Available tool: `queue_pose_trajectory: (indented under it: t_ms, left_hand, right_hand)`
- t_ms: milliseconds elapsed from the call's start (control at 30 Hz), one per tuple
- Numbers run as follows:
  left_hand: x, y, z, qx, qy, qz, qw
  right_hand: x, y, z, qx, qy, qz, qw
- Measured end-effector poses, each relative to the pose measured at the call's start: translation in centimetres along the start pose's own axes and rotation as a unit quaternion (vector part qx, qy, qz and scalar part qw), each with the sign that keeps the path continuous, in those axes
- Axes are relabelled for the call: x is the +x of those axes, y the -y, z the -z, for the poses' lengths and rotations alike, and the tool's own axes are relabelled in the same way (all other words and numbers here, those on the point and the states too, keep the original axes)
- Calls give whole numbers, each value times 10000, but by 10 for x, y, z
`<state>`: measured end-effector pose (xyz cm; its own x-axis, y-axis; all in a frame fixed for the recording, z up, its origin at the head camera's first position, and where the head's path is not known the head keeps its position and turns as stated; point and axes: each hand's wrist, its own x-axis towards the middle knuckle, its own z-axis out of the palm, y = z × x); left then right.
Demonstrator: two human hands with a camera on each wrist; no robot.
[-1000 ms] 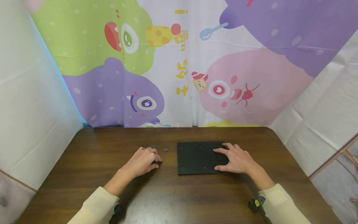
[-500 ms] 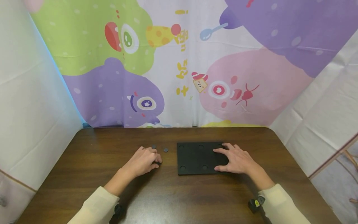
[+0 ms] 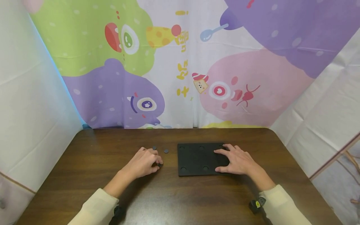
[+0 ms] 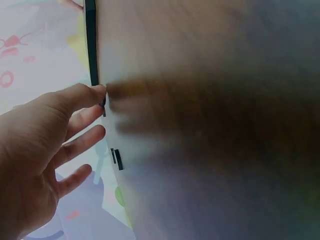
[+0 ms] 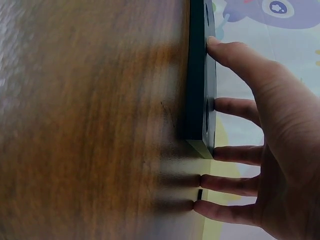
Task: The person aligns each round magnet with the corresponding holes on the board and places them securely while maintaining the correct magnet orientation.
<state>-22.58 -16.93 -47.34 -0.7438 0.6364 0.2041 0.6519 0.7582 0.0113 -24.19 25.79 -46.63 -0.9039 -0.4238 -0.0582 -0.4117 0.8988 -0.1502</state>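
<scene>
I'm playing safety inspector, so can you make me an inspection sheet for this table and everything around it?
Surface: brown wood-look table.
Job's things: black board with round hollows; two loose discs left of it; one held piece, small and dark.
Clutter: one small dark thing in the right wrist view, too unclear to name.
Hands: left hand pinches the held piece; right hand rests on the board's right part.
Cables: nothing seen.
Surroundings: cartoon curtain behind, white cloth at both sides.

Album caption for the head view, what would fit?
Left hand pinching a small dark piece, right hand spread on a black board.
</scene>
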Motion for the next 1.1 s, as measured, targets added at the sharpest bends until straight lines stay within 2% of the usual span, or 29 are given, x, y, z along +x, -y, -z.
queue_pose_trajectory:
  t_ms: [567,1100]
  left_hand:
    - [5,1,1,-4,-153,9,9999]
    - [11,-3,2,19,-273,-42,9996]
  right_hand:
    - [0,-1,-2,67,57,-55,9999]
    - [1,-1,0,74,87,-54,9999]
